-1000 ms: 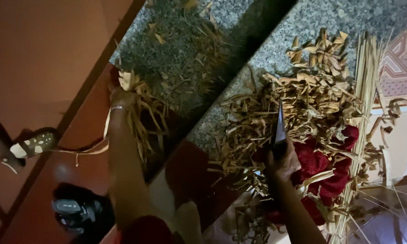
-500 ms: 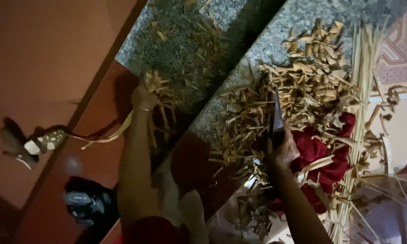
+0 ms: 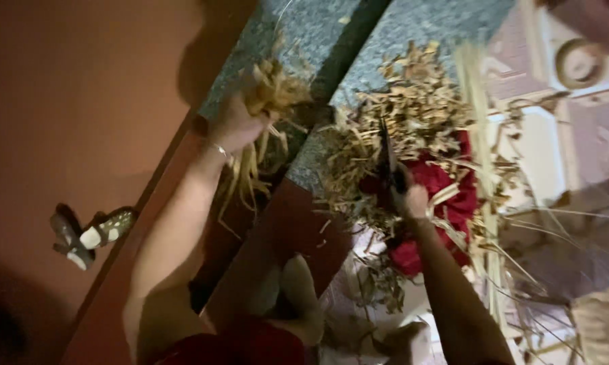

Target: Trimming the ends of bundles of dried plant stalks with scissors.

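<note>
While the left hand (image 3: pixel 235 125) is closed tight round a bunch of dried straw-coloured strips (image 3: pixel 272 86), lifting them up over the grey speckled stone step (image 3: pixel 277 40), the right hand (image 3: pixel 412 201) is wrapped shut on a dark knife (image 3: pixel 387 157), blade pointing away from the body and up into the heap. Loose ends of the held bunch trail down past the wrist, where a thin bracelet (image 3: pixel 220 150) shows. The knife sits over the big pile of cut strips (image 3: pixel 399 115) spread on the next stone step up-right, touching or just above it, blurred so cannot tell which. Under and beside the knife hand lies a red cloth (image 3: pixel 453 196), partly buried in trimmings. Right of the pile a bundle of long pale stalks (image 3: pixel 480 135) runs top to bottom, uncut by the look of it. Progress, as a judgement: a lot of trimming looks done, since the heap of short pieces is large and scraps litter the pale floor (image 3: pixel 385 284) below; the long stalks at the right and the handful in the left hand look like what is left to work through, so maybe midway or past. The person's bare feet (image 3: pixel 297 290) are near the bottom centre. Far left on the red-brown floor (image 3: pixel 81 101) sits a patterned sandal (image 3: pixel 91 233), well apart from the work. Top right is a round roll, perhaps tape (image 3: pixel 578 62), too blurred to be sure.
</note>
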